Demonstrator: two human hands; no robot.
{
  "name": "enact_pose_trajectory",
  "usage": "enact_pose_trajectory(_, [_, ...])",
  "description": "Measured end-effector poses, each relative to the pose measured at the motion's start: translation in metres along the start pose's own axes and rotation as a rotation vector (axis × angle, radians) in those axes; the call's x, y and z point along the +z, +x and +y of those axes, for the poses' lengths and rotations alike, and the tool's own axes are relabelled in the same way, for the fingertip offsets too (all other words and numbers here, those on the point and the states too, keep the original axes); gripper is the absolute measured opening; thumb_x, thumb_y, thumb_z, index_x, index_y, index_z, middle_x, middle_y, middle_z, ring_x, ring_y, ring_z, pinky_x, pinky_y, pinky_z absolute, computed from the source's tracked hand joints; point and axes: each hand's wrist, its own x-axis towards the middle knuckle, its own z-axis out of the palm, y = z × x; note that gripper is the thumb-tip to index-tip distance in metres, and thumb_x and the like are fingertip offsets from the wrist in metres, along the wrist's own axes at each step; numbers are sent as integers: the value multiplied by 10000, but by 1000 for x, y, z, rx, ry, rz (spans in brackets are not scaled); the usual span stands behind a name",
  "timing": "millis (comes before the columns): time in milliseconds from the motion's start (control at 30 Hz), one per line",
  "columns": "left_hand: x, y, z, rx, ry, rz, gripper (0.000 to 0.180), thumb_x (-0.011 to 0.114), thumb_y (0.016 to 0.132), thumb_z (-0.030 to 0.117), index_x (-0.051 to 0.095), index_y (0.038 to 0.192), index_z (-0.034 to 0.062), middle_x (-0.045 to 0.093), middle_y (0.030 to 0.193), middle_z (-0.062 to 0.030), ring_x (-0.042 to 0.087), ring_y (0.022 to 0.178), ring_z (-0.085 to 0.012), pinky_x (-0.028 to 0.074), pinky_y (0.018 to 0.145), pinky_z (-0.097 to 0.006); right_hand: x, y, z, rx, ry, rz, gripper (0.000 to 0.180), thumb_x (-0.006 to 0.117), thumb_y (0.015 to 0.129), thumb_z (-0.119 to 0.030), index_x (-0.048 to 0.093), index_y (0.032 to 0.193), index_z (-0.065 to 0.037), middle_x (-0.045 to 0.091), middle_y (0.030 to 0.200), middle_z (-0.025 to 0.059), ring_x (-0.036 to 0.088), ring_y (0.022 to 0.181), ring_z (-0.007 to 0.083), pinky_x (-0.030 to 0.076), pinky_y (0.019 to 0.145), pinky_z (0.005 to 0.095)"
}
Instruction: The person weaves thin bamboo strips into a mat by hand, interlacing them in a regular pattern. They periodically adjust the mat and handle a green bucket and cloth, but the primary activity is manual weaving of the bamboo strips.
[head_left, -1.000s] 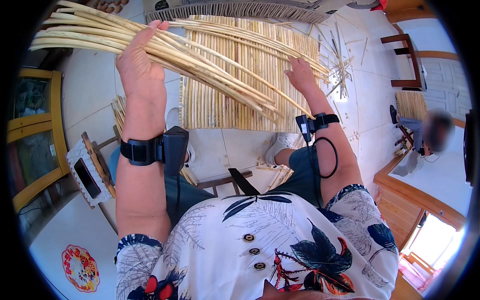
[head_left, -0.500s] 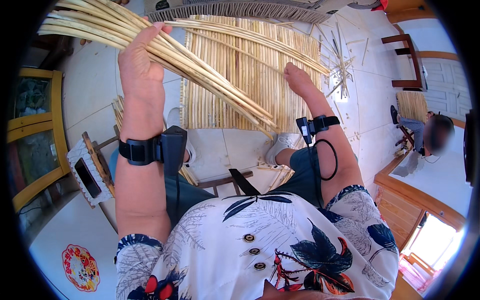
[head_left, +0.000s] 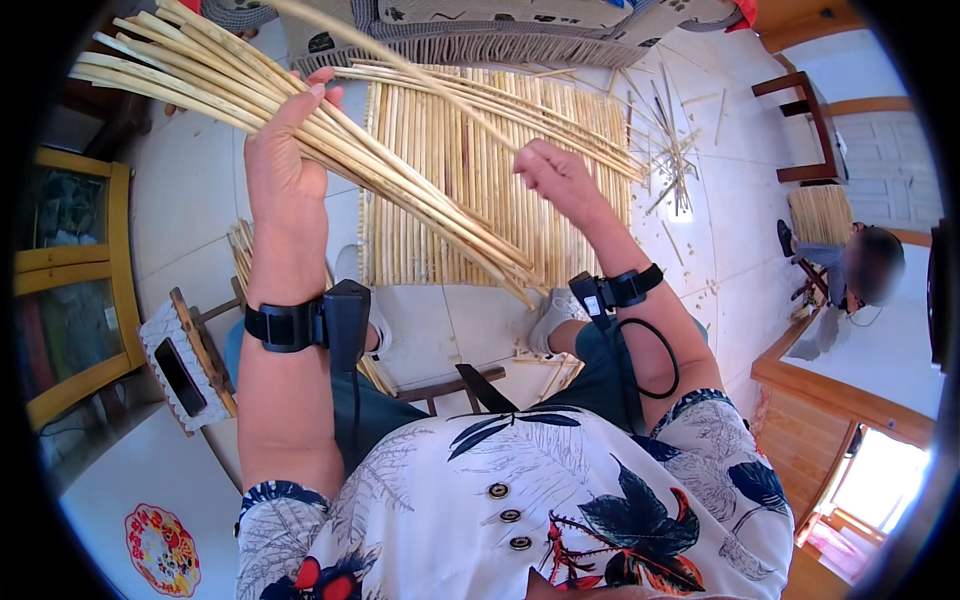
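My left hand (head_left: 287,145) is closed around a thick bundle of pale, peeled stalks (head_left: 430,205), which slants from the upper left down toward the middle. Between the fingers of my right hand (head_left: 556,178) is the end of a single stalk (head_left: 440,98), reaching up and left past the frame's top edge. Beneath both hands, a mat of stalks laid side by side (head_left: 400,245) lies on the tiled floor. Several loose stalks (head_left: 560,125) rest across the mat's far part, beyond my right hand.
Thin scraps (head_left: 675,150) are scattered right of the mat. A fringed sofa cover (head_left: 480,48) hangs at the far side. A small stand with a phone (head_left: 180,372) is at my left, near a glass-fronted cabinet (head_left: 75,260). Another person (head_left: 835,265) sits at the far right beside a mat.
My right hand has moved left and nearer to me, raising the single stalk off the mat. My left hand keeps its hold on the bundle. The view has tilted slightly upward.
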Motion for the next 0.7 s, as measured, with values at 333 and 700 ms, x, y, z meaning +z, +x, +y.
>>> enact_pose_trajectory(333, [4,-4,-3,-19,11,-144,333,595,713,-44,508,1035,-42,612,954,-185,590,841,-209,492,738,-325,26,-13,-24,135,192,-298,319,442,909,-316,584,784,-59,480,587,-30,420,491,25,364,432,164])
enact_pose_trajectory(700, [12,-11,-11,-125,-52,-255,274,598,720,-12,527,971,-97,608,916,-195,593,888,-253,472,835,-339,32,-9,-27,12,-23,-246,329,473,898,-306,614,836,-15,541,696,0,502,652,81,417,622,213])
